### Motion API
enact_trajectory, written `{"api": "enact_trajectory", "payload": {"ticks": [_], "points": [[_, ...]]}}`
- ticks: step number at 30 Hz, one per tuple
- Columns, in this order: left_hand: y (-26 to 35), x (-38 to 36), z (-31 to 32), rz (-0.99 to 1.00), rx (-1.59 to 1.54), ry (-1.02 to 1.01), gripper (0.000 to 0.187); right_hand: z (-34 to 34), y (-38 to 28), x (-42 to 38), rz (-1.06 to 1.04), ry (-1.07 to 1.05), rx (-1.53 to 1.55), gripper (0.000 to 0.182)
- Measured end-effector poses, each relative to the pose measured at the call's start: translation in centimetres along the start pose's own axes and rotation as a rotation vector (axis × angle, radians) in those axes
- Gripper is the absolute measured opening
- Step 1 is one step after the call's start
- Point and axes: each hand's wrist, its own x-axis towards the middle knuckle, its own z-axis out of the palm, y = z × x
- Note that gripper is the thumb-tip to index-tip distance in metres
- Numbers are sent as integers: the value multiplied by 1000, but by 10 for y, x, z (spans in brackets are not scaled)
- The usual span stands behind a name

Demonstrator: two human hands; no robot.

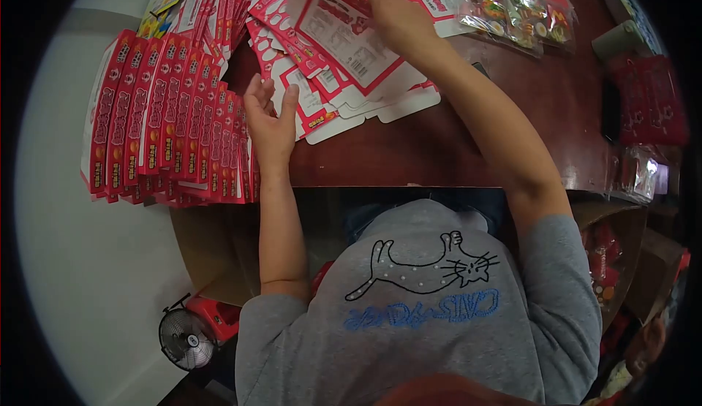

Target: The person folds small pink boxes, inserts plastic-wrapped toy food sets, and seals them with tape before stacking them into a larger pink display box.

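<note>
My right hand [404,22] grips the edge of a flat red-and-white printed carton [344,29], tilted above the pile. Its fingertips are partly hidden behind the card. My left hand [273,124] is open, thumb apart from the loosely bent fingers, with nothing visible in it. It is beside the front of a spread pile of flat cartons [303,103] with white die-cut flaps. To its left, several folded red boxes [168,110] stand on edge in a leaning row, printed spines toward me.
Clear packets of small colourful pieces [537,19] lie at the back right of the brown table [395,154]. A dark phone-like object [610,110] and a red pouch [651,103] are at the right edge. A small black fan [186,339] stands below left.
</note>
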Motion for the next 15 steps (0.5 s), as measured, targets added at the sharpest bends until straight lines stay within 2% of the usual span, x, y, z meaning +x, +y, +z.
{"api": "enact_trajectory", "payload": {"ticks": [2,3,5,6,8,14,15], "points": [[19,1,-2,-15,-584,41,77,-31,-7,-28,-93,42,307,34],[29,2,-9,-115,-922,-196,82,-46,-14,-53,-111,27,464,31],[44,-9,-3,-309,-1324,-571,86,-63,-27,-100,70,-152,1072,27],[45,-17,7,-298,-1269,-633,89,-68,-28,-117,78,-153,1061,27],[63,-25,21,-290,-1246,-670,90,-74,-23,-145,345,-171,1186,30],[62,-51,48,-327,-1346,-818,92,-90,4,-186,421,-62,1136,38],[56,-51,49,-353,-1278,-782,91,-93,6,-188,461,-129,1181,37]]}}
